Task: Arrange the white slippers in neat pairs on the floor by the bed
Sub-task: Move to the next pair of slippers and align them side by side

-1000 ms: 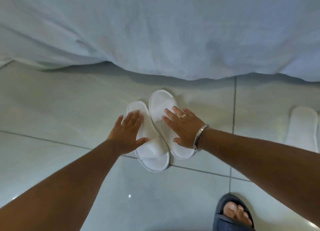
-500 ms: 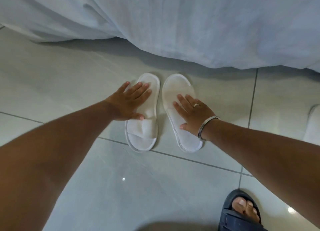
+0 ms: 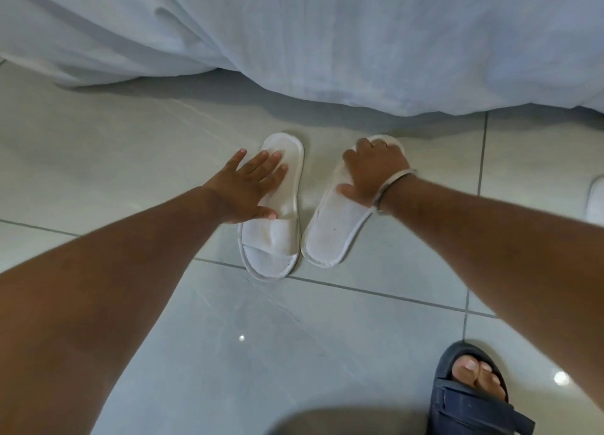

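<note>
Head view: two white slippers are shown at centre frame on the tiled floor [image 3: 130, 160], below the hanging white bed sheet [image 3: 327, 42].
Change, right slipper: the right slipper [image 3: 333, 235] has been swung since half a second ago; its heel end is now angled toward the upper right of the frame, and the gap to its partner has widened at the top.
Change, left slipper: the left slipper [image 3: 277, 238] has been kept nearly straight, heel end toward the sheet, toe strap toward the lower frame.
Meaning for task: the pair is judged not yet parallel; the toe ends lie just beside each other while the heel ends are apart, so the right slipper remains to be turned back in.
Left hand: the left hand [image 3: 248, 186] is laid flat, fingers spread, on the insole of the left slipper; nothing is enclosed, only pressed.
Right hand: the right hand [image 3: 372, 170] is curled over the heel half of the right slipper, fingertips at its far rim; whether the edge is pinched or merely pressed cannot be told.
Slipper relative to grip: each slipper lies directly under its hand, toe ends protruding toward the lower frame.
Further slipper: part of another white slipper [image 3: 596, 202] is seen at the right edge, well apart.
Other: a dark sandal [image 3: 467, 405] is worn at lower right.
</note>
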The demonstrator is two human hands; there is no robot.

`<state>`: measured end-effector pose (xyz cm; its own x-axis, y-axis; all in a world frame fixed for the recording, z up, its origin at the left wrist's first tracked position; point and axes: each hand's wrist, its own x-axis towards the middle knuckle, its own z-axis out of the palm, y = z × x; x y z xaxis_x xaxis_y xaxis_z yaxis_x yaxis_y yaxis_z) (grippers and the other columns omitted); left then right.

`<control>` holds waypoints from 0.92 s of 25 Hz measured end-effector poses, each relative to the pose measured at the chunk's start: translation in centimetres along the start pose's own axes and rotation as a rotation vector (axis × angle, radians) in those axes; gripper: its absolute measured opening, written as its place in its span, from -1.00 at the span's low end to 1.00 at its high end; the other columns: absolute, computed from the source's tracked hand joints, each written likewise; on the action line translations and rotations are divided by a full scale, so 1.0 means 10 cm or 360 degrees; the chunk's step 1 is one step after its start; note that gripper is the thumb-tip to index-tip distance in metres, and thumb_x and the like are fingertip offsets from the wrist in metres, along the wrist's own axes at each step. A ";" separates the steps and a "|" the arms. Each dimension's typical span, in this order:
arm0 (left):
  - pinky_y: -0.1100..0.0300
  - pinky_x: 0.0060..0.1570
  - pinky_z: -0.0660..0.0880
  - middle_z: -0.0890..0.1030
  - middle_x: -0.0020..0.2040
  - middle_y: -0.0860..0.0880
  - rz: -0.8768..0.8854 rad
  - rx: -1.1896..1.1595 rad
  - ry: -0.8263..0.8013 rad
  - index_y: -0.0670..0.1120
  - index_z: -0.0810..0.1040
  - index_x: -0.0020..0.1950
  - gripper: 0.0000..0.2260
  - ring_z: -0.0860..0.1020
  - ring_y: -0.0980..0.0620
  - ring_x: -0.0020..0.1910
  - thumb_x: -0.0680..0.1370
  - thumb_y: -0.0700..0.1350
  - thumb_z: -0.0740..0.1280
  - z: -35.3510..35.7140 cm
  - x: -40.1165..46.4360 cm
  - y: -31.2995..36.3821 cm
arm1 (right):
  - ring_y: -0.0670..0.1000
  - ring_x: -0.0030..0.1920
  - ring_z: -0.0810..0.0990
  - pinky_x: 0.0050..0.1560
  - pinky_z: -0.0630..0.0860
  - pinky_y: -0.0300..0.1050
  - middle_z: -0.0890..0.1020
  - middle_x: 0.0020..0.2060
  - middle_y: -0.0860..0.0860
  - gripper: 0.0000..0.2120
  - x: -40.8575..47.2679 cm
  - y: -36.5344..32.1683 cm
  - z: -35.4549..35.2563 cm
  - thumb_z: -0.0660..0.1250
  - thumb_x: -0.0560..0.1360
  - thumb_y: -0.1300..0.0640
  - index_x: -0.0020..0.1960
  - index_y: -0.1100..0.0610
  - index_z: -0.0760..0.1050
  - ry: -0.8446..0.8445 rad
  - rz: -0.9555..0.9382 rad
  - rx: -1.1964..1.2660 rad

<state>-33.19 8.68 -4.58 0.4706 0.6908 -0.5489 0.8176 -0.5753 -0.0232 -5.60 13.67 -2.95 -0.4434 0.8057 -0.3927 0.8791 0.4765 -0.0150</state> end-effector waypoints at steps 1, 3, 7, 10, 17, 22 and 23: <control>-0.14 0.55 -0.18 -0.28 0.62 -0.11 0.0023 -0.0041 0.0068 -0.02 -0.31 0.60 -0.13 -0.23 -0.10 0.60 0.45 0.48 -0.27 0.01 -0.05 0.03 | 0.27 0.35 0.33 0.29 0.30 0.19 0.29 0.43 0.22 -0.33 -0.03 0.13 0.00 0.29 0.38 -0.25 0.39 0.01 0.26 -0.0068 -0.0270 -0.0121; -0.10 0.56 -0.12 -0.24 0.63 -0.11 0.0042 -0.0127 0.0131 -0.05 -0.26 0.62 -0.13 -0.19 -0.09 0.60 0.48 0.48 -0.25 0.10 -0.17 0.13 | 0.26 0.49 0.11 0.43 0.15 0.21 -0.01 0.55 0.15 -0.17 -0.16 0.31 0.08 0.36 0.37 -0.23 0.51 -0.11 0.03 -0.0300 -0.0487 -0.0235; -0.10 0.57 -0.10 -0.28 0.62 -0.07 -0.0044 -0.0186 0.0077 -0.02 -0.30 0.61 -0.17 -0.19 -0.06 0.61 0.47 0.44 -0.31 0.23 -0.28 0.17 | 0.30 0.32 0.37 0.25 0.38 0.19 0.18 0.47 0.26 -0.04 -0.40 0.47 0.29 0.28 0.33 -0.40 0.53 0.01 -0.04 -0.0223 0.0089 -0.0247; -0.11 0.56 -0.15 -0.32 0.61 -0.06 -0.0027 -0.0179 0.0032 -0.02 -0.33 0.60 -0.12 -0.23 -0.05 0.60 0.43 0.49 -0.32 0.18 -0.24 0.08 | 0.26 0.15 0.51 0.06 0.46 0.08 0.46 0.26 0.25 0.14 -0.47 0.45 0.26 0.14 0.25 -0.56 0.49 0.27 0.04 -0.0262 0.0599 -0.0061; -0.06 0.54 -0.27 -0.37 0.60 -0.10 0.0010 -0.0285 0.0072 -0.07 -0.36 0.59 0.09 -0.36 -0.05 0.56 0.34 0.63 -0.08 0.10 -0.31 0.08 | 0.25 0.10 0.51 0.01 0.53 0.12 0.48 0.20 0.23 -0.12 -0.50 0.21 0.34 0.11 0.33 -0.47 0.36 0.18 0.24 0.0126 0.0119 0.0098; -0.15 0.56 -0.17 -0.38 0.59 -0.09 -0.0140 -0.0326 0.0008 -0.07 -0.39 0.58 0.16 -0.34 -0.08 0.57 0.30 0.63 0.04 0.31 -0.37 0.28 | 0.27 0.52 0.01 0.44 0.16 0.22 -0.05 0.54 0.25 -0.02 -0.15 -0.02 0.36 0.11 0.33 -0.50 0.54 0.01 -0.09 0.0026 0.0630 0.0792; -0.15 0.56 -0.18 -0.40 0.59 -0.08 -0.0149 -0.0335 0.0018 -0.05 -0.40 0.57 0.17 -0.35 -0.07 0.57 0.29 0.63 0.05 0.32 -0.35 0.27 | 0.29 0.52 -0.05 0.46 0.11 0.24 -0.09 0.54 0.26 -0.06 -0.06 -0.06 0.36 0.07 0.34 -0.52 0.54 -0.04 -0.06 -0.0006 0.0680 0.0789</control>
<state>-33.74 3.29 -5.38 0.3920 0.7426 -0.5431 0.9085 -0.4053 0.1017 -5.20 11.66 -5.96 -0.0374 0.8866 -0.4610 0.9546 -0.1048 -0.2789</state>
